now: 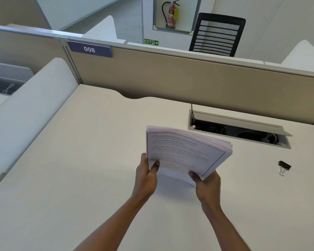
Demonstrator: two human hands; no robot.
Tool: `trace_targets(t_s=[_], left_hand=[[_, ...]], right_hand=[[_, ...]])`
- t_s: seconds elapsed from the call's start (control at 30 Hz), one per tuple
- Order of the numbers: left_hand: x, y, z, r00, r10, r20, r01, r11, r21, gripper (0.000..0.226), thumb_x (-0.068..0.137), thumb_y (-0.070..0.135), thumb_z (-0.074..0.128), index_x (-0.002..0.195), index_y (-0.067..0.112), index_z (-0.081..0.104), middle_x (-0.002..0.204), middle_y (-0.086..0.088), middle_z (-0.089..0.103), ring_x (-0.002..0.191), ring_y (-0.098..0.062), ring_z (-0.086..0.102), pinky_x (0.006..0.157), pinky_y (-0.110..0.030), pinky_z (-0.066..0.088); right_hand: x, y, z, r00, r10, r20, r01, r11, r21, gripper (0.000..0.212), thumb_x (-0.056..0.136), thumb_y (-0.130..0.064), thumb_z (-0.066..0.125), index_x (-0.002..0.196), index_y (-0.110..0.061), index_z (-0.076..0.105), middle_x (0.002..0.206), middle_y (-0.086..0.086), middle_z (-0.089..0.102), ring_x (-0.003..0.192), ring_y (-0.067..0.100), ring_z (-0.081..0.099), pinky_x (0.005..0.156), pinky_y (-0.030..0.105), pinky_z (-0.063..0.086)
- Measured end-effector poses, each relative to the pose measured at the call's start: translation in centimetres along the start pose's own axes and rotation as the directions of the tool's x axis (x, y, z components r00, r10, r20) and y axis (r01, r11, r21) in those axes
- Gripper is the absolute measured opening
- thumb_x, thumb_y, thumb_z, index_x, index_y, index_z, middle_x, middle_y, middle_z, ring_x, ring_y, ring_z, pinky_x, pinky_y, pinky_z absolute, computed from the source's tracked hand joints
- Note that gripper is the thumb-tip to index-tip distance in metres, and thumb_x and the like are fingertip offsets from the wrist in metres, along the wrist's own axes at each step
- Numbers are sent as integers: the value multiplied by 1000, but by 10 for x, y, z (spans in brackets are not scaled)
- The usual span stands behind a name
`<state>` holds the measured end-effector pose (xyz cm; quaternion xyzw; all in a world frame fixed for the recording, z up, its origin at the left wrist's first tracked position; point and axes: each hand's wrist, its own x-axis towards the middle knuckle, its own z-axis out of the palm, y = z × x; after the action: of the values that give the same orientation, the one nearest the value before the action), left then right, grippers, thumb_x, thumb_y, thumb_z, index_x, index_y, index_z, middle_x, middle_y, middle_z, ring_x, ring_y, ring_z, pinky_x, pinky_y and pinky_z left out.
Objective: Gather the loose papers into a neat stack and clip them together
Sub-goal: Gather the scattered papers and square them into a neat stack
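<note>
A stack of printed white papers point(185, 151) is held up above the cream desk point(80, 169), tilted and bowed, its far edges fanned unevenly. My left hand point(146, 175) grips the stack's near left edge with the thumb on top. My right hand point(208, 185) grips the near right corner from below, thumb on the top sheet. A black binder clip point(284, 166) with silver handles lies on the desk to the right, well apart from both hands.
An open cable tray point(237, 131) with wires is set into the desk behind the papers. A beige partition point(188, 82) labelled 008 closes the back; a white side divider point(31, 109) stands at left. A black mesh chair point(217, 35) sits beyond the partition.
</note>
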<state>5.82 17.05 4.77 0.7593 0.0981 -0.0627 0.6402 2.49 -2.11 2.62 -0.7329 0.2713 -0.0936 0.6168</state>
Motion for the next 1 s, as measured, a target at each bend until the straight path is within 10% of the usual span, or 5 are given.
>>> trace_targets(t_s=[0.47,1.0], left_hand=[[3,1,-4,997,-50,-56,61,974,216,12,106,4,57,116,11,56,119,-1,71,98,-17,68,62,-5,53],[-9,-36,18,949,-296,-110,306,779,548,48,91,0,60,135,5,39,138,-16,57,122,-42,62,94,-47,53]], right_hand=[[-4,1,-11,995,81,66,-70,986,-153,42,78,1,88,103,-24,66,103,-11,78,92,15,77,81,39,65],[-22,36,-2,930,365,50,-293,816,-499,70,78,-7,88,135,-8,48,127,13,71,104,30,64,90,37,53]])
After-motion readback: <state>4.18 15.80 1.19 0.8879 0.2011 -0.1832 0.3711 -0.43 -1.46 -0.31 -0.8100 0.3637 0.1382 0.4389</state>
